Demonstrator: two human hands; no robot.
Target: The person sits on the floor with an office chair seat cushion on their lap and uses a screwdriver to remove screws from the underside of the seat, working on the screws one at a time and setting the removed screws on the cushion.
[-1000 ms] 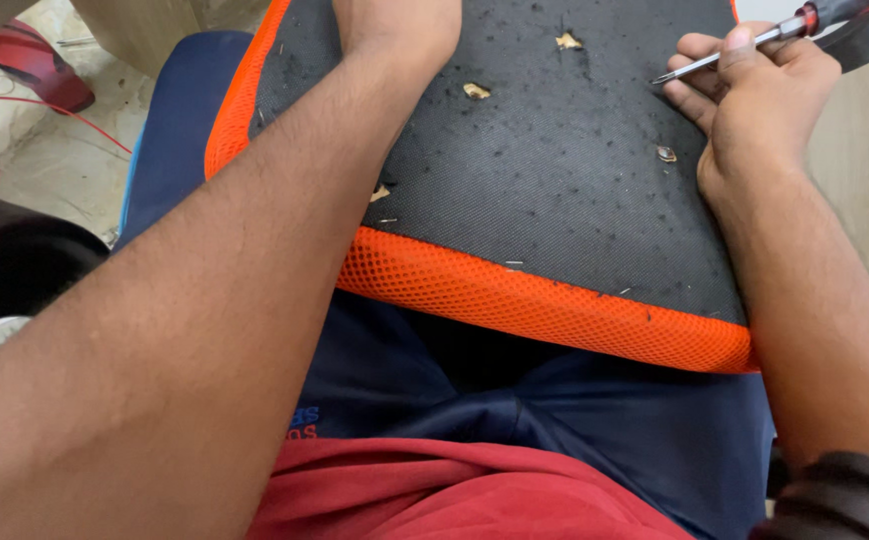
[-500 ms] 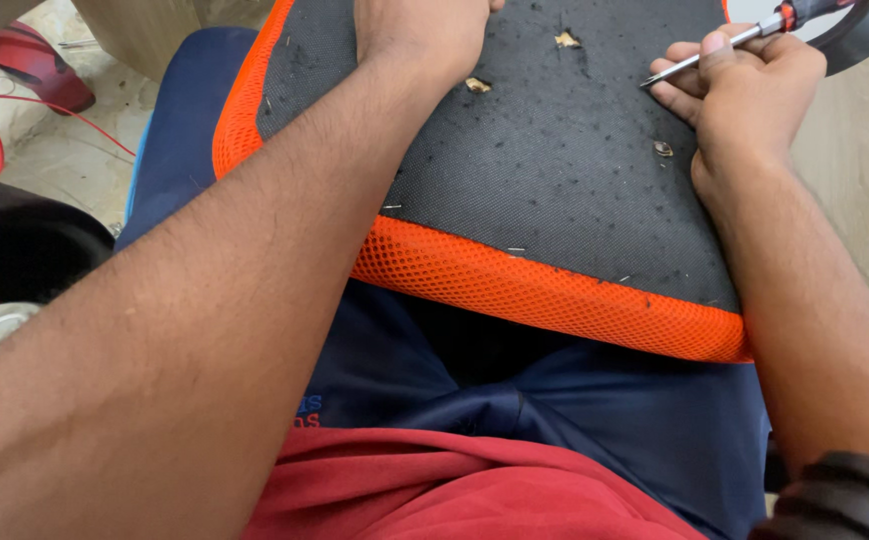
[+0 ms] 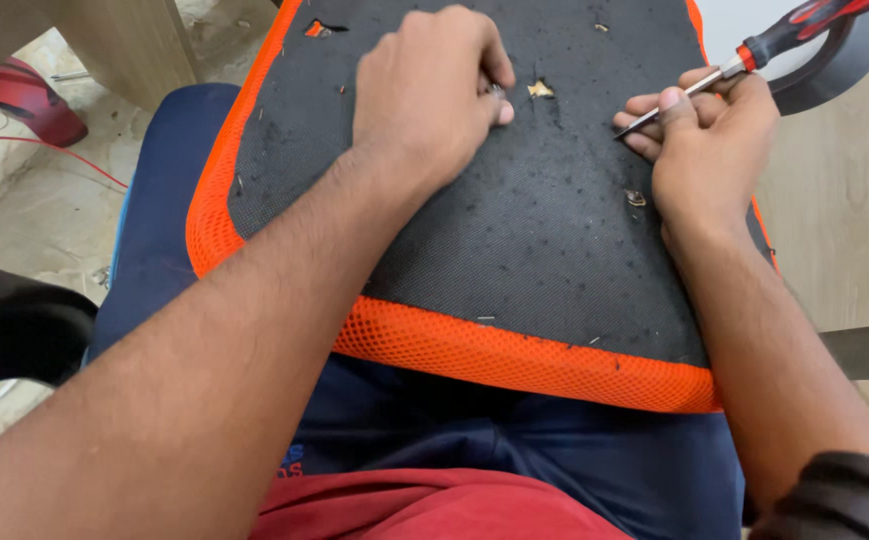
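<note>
Left hand pinched a small staple on the black pad; right hand gripped the screwdriver. Prying stage, apparently; next needed the tip under it.

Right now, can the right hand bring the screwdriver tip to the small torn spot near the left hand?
Probably yes. The right hand holds the screwdriver with its tip aimed toward the torn spot, and only bare black fabric lies between them.
</note>
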